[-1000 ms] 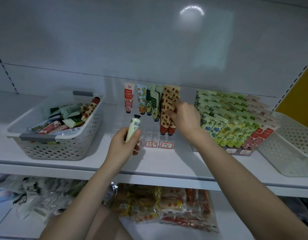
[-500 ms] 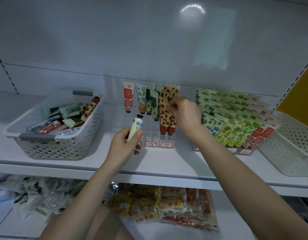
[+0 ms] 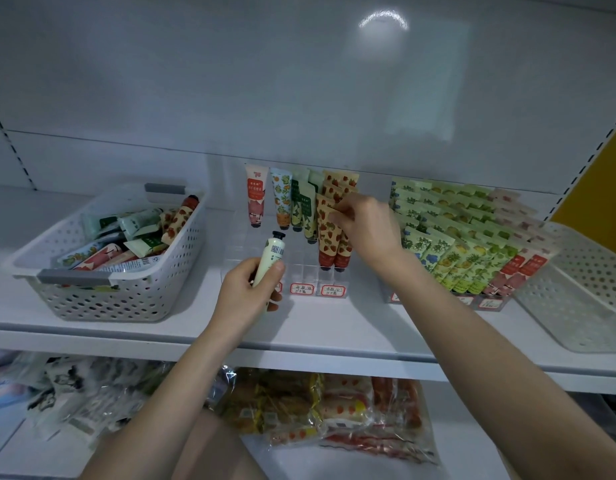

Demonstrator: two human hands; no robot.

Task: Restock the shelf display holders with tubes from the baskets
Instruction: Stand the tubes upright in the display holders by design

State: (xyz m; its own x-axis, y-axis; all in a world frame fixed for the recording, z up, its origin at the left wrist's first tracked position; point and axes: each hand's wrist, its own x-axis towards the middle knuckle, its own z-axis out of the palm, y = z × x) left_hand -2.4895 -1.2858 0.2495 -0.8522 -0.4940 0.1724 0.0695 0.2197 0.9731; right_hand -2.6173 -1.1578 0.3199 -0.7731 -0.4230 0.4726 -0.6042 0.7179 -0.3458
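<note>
My left hand grips a cream tube with a black cap, cap up, in front of the clear display holder in the middle of the shelf. My right hand reaches into the holder's right column and pinches the top edge of a strawberry-print tube standing there. Several other tubes stand at the back of that holder. A white perforated basket on the left holds several mixed tubes.
A second holder, packed with green, blue and red tubes, stands to the right. An empty white basket leans at the far right. Bagged goods lie on the shelf below. A yellow wall shows at the right edge.
My right hand has shifted up and back along the strawberry tubes, from the lower row to the tube tops. My left hand has tilted its cream tube slightly and stayed in place.
</note>
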